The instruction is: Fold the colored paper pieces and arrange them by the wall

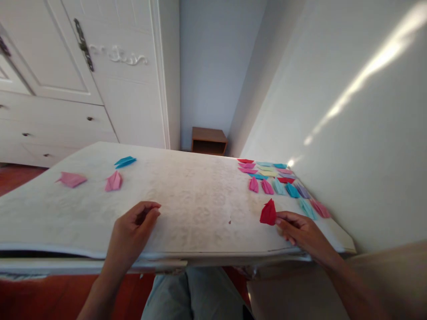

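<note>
My right hand (pixel 295 227) pinches a red folded-paper figure (pixel 268 213) by its right edge, just over the right part of the white tabletop (pixel 200 178). Behind it lie folded-paper figures in several colours, packed in rows; a pink one (pixel 267 186) and a light-blue one (pixel 279 187) are among the nearest. My left hand (pixel 135 224) is over the table at centre left, fingers curled and thumb close to the index finger, with nothing visible in it. Beyond it, a pink figure (pixel 114 181), another pink figure (pixel 71 179) and a blue figure (pixel 125 162) lie apart.
A white wardrobe (pixel 133 98) with drawers stands behind the table at the left. The white wall (pixel 320 164) runs along the table's right side. A small brown open box-like unit (pixel 209 133) sits beyond the far edge. My legs (pixel 190 295) are below the front edge.
</note>
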Demonstrator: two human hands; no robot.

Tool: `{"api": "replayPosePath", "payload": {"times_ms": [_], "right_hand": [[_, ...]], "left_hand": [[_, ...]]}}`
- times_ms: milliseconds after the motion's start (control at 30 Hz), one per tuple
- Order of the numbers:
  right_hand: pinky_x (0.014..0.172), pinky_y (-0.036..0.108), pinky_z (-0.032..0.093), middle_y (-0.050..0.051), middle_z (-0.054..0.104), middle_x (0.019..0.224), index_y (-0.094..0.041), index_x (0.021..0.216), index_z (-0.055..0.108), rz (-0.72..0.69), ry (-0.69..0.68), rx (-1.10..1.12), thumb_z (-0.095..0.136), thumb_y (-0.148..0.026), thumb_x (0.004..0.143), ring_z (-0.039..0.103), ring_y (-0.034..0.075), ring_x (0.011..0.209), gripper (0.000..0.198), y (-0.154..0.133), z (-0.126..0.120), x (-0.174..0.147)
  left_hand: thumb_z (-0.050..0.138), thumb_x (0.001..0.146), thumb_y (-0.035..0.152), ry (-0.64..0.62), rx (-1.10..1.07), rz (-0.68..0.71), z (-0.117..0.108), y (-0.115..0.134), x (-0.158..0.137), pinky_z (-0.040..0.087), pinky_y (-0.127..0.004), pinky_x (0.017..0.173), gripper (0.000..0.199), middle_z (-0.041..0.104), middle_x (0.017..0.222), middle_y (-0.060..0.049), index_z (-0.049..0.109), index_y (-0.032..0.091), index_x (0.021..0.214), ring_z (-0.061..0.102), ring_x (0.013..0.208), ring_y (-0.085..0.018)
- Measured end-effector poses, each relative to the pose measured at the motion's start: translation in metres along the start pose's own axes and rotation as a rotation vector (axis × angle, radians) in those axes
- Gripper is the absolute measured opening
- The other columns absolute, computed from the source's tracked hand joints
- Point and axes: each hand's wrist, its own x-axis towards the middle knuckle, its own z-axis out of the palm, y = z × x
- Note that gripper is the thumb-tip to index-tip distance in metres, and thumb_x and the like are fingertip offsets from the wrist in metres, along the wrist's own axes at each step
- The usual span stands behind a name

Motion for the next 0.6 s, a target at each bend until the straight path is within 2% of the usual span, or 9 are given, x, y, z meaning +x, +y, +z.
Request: {"api": "replayPosePath", "payload": {"times_ms": [100, 200, 333, 467, 533, 600], "right_hand": [[0.044, 0.023, 0.037, -0.002, 0.054, 0.055, -0.013, 0.095, 0.071, 0.022, 0.066, -0.031, 0.065, -0.058, 0.072, 0.044, 0.01, 0.045, 0.05, 0.009, -0.021, 0.003], [0.044, 0.022, 0.035, -0.002, 0.054, 0.055, -0.013, 0.093, 0.071, 0.051, 0.137, -0.043, 0.065, -0.057, 0.071, 0.042, 0.009, 0.044, 0.049, 0.015, -0.038, 0.004], [0.042, 0.023, 0.033, -0.002, 0.055, 0.053, -0.013, 0.091, 0.072, 0.081, 0.199, -0.107, 0.066, -0.057, 0.067, 0.043, 0.01, 0.042, 0.051, 0.02, -0.052, 0.006], [0.042, 0.025, 0.035, 0.0, 0.058, 0.051, -0.013, 0.091, 0.072, 0.077, 0.221, -0.186, 0.065, -0.055, 0.068, 0.046, 0.012, 0.041, 0.048, 0.025, -0.059, 0.01], [0.042, 0.026, 0.036, 0.001, 0.061, 0.053, -0.014, 0.089, 0.073, 0.067, 0.221, -0.229, 0.064, -0.054, 0.071, 0.049, 0.014, 0.041, 0.045, 0.028, -0.061, 0.013], [0.043, 0.028, 0.04, 0.003, 0.066, 0.061, -0.015, 0.089, 0.073, 0.043, 0.25, -0.278, 0.06, -0.052, 0.075, 0.051, 0.014, 0.042, 0.041, 0.03, -0.063, 0.013]], "left_hand": [[0.061, 0.068, 0.052, -0.036, -0.015, -0.045, 0.0, 0.0, 0.004, 0.05, -0.024, 0.06, 0.036, 0.072, 0.075, -0.002, 0.068, 0.021, 0.085, 0.065, 0.067, -0.018], [0.063, 0.069, 0.052, -0.066, -0.071, -0.083, 0.013, 0.008, 0.007, 0.051, -0.023, 0.06, 0.037, 0.072, 0.081, -0.003, 0.068, 0.021, 0.088, 0.066, 0.07, -0.018], [0.06, 0.072, 0.05, -0.213, -0.132, -0.01, 0.057, 0.038, 0.002, 0.05, -0.024, 0.053, 0.036, 0.07, 0.073, -0.004, 0.067, 0.018, 0.087, 0.063, 0.06, -0.017], [0.053, 0.079, 0.042, -0.409, -0.145, 0.108, 0.109, 0.069, -0.011, 0.05, -0.026, 0.057, 0.029, 0.068, 0.066, -0.003, 0.068, 0.018, 0.086, 0.064, 0.061, -0.018], [0.052, 0.081, 0.04, -0.465, -0.112, 0.161, 0.124, 0.075, -0.015, 0.049, -0.027, 0.059, 0.027, 0.069, 0.067, -0.003, 0.069, 0.019, 0.085, 0.064, 0.063, -0.019], [0.051, 0.082, 0.039, -0.47, -0.05, 0.204, 0.131, 0.076, -0.018, 0.049, -0.029, 0.061, 0.026, 0.071, 0.073, -0.005, 0.069, 0.02, 0.085, 0.065, 0.066, -0.02]]}}
